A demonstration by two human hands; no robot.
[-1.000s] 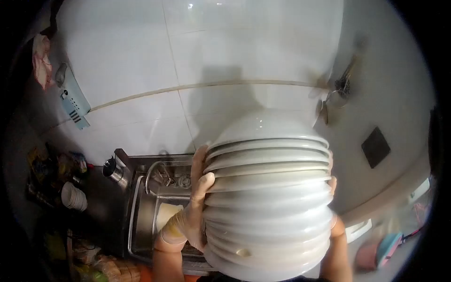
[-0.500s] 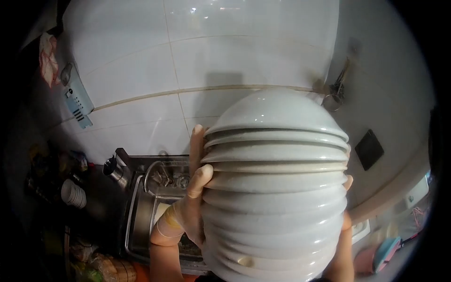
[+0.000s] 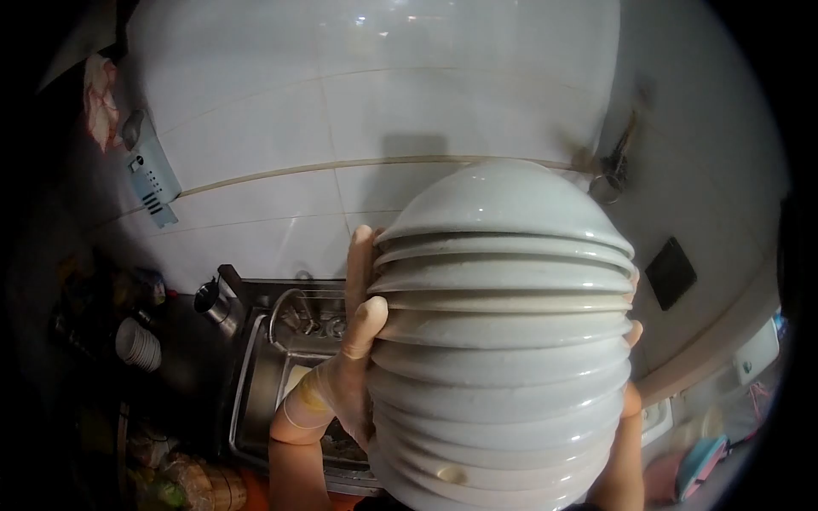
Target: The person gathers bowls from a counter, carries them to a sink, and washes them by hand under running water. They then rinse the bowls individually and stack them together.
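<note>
A tall stack of several white bowls [image 3: 503,341], turned upside down, fills the middle of the head view. My left hand [image 3: 351,349], in a thin clear glove, presses against the left side of the stack, with its thumb and a finger showing at the rims. Only the fingertips of my right hand [image 3: 633,333] show at the right side of the stack; the bowls hide the rest. Both hands hold the stack between them. Behind my left forearm is a metal sink [image 3: 258,400] with a faucet [image 3: 281,319].
A metal pitcher [image 3: 215,308] stands left of the sink. Small stacked white bowls [image 3: 138,344] are farther left. On the wall hang a blue rack [image 3: 153,180] and a red-and-white cloth [image 3: 100,102]. A pink and blue container [image 3: 699,468] is at the lower right.
The background has shifted slightly to the right in the view. The stack and both hands stay almost where they were, with the grip unchanged.
</note>
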